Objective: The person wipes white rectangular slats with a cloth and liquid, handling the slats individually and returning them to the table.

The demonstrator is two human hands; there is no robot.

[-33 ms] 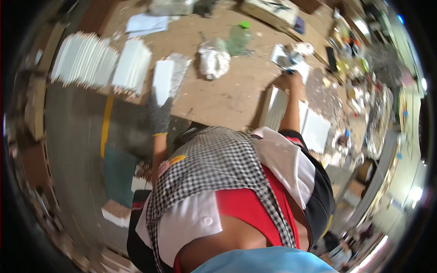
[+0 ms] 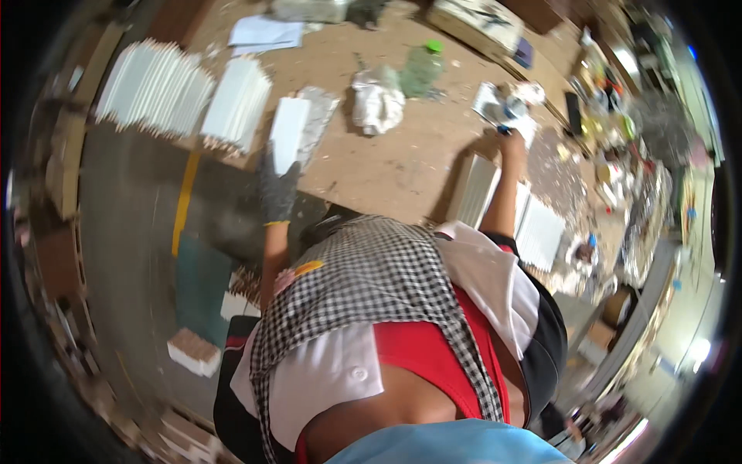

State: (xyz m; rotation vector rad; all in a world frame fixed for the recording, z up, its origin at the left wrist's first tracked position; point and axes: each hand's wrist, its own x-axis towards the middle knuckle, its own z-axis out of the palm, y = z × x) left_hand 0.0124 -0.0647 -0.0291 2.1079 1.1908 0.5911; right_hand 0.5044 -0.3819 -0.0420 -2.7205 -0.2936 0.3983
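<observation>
My left hand (image 2: 278, 185), in a dark grey glove, grips the near end of a flat white strip (image 2: 290, 124) at the table's front edge. A wrinkled greyish sheet (image 2: 318, 116) lies along the strip's right side. My bare right hand (image 2: 511, 142) reaches out to the right, its fingers closed at a small blue item (image 2: 504, 130) that is too small to name. Just beyond those fingers is a white sheet (image 2: 525, 128) with a clear, bluish container (image 2: 512, 107) on it. White strips (image 2: 474, 189) stand stacked beside my right forearm.
Stacked white strips (image 2: 157, 89) line the table's left, with another bundle (image 2: 236, 104) beside them. A crumpled white cloth (image 2: 377, 104) and a green-capped bottle (image 2: 423, 71) occupy the middle. More white pieces (image 2: 541, 230) lie right of my forearm. Bottles and clutter crowd the far right.
The whole view has shifted a little, so the table's things appear slightly farther right. Both hands keep their places at the strip and the small blue item.
</observation>
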